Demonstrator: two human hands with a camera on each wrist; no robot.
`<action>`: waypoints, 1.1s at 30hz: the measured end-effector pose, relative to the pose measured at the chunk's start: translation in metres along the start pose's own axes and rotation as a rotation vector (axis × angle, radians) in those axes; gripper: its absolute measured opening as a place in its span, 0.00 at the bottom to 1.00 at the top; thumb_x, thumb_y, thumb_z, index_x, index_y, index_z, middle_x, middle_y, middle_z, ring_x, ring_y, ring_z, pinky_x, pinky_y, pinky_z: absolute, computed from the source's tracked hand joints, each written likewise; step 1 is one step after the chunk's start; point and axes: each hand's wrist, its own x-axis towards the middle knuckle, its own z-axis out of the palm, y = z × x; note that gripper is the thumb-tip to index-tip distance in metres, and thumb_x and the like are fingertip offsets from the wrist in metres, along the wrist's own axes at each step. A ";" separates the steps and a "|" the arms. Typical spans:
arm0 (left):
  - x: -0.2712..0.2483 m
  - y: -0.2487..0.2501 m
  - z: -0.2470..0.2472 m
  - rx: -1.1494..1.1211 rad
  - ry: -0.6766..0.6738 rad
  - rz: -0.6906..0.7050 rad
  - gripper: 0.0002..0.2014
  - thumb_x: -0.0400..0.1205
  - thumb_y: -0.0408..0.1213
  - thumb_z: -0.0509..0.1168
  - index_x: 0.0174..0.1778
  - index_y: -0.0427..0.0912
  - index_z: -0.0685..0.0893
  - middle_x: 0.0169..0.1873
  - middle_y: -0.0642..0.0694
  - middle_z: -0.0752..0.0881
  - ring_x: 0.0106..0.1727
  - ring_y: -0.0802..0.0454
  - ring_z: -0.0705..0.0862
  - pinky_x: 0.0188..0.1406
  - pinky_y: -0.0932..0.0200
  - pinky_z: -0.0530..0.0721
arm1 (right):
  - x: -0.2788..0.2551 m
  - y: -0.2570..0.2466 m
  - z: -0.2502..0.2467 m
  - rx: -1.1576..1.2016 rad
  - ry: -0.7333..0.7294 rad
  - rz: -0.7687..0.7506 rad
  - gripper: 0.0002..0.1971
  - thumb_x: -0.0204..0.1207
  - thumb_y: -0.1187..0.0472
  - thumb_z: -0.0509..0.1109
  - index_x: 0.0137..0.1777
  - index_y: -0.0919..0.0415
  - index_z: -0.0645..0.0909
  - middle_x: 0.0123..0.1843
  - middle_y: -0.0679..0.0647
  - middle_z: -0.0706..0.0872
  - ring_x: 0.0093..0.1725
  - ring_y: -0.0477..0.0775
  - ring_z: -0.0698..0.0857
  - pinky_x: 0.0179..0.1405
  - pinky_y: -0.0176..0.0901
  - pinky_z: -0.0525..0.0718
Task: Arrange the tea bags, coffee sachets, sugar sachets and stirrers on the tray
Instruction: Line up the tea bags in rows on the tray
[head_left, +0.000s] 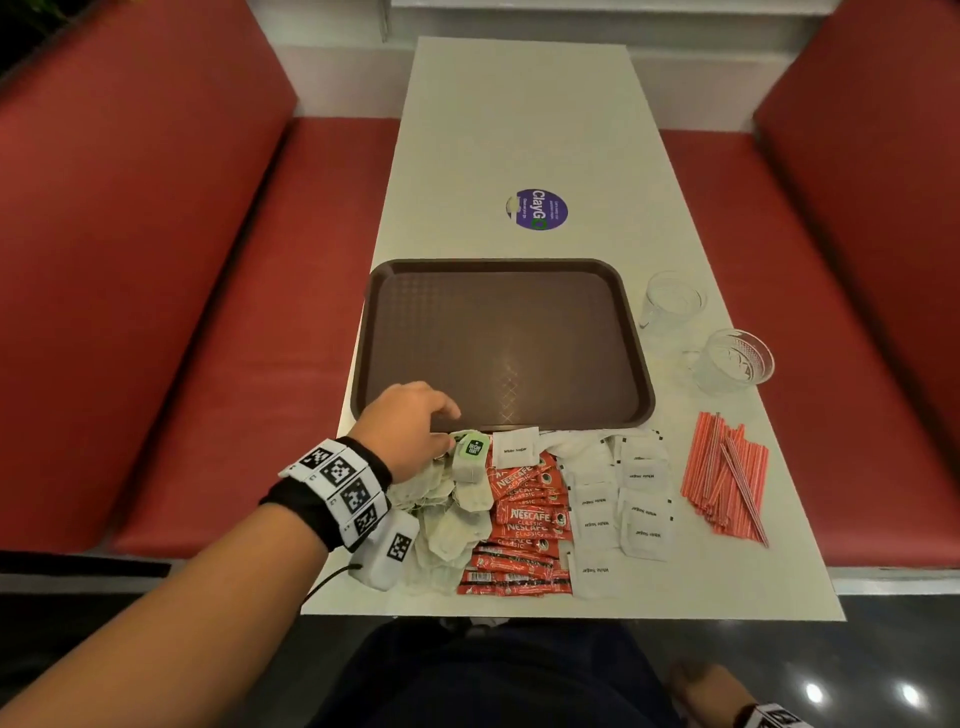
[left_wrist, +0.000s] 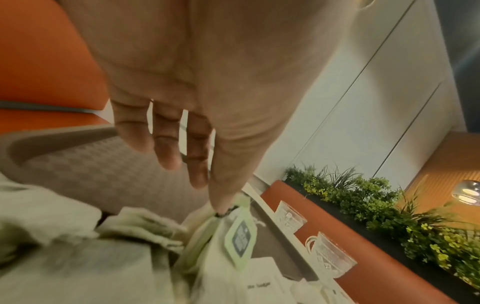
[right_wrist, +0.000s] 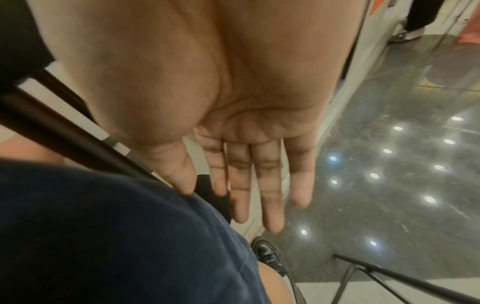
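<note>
While left hand (head_left: 410, 423) seemingly pinches pale green-tagged tea bag (head_left: 470, 460) beside brown tray (head_left: 636, 332), right hand (right_wrist: 249, 156) slack, empty

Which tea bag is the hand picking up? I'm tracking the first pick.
The tea bag with the green tag, farthest in the heap by the tray; left hand pinches its top.

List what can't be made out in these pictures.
- Head view: left hand covers its own fingertips at the green-tagged paper tea bag.
- Left wrist view: grey-green tea bag pile blurred.
- Head view: right hand cut off by the bottom edge.
- Red coffee sachets overlap; number unclear.
</note>
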 end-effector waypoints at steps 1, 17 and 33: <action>0.001 0.002 0.000 -0.007 -0.020 -0.028 0.11 0.78 0.45 0.74 0.55 0.57 0.87 0.51 0.59 0.82 0.56 0.55 0.80 0.61 0.50 0.81 | -0.009 -0.010 -0.004 -0.104 -0.025 -0.049 0.13 0.86 0.60 0.63 0.43 0.63 0.86 0.29 0.51 0.84 0.31 0.50 0.82 0.43 0.38 0.83; -0.019 0.045 -0.050 -0.146 0.164 0.276 0.03 0.82 0.44 0.71 0.48 0.56 0.90 0.33 0.62 0.85 0.35 0.66 0.82 0.35 0.67 0.77 | -0.187 -0.245 -0.126 -0.355 0.394 -1.128 0.24 0.77 0.41 0.72 0.71 0.47 0.76 0.62 0.39 0.84 0.55 0.42 0.83 0.56 0.41 0.82; 0.010 0.012 0.025 0.069 -0.039 0.064 0.12 0.75 0.55 0.74 0.51 0.57 0.87 0.50 0.55 0.78 0.54 0.54 0.79 0.53 0.52 0.81 | -0.098 -0.326 -0.119 0.117 0.027 -1.126 0.06 0.85 0.62 0.62 0.45 0.58 0.70 0.45 0.47 0.94 0.43 0.48 0.90 0.41 0.46 0.86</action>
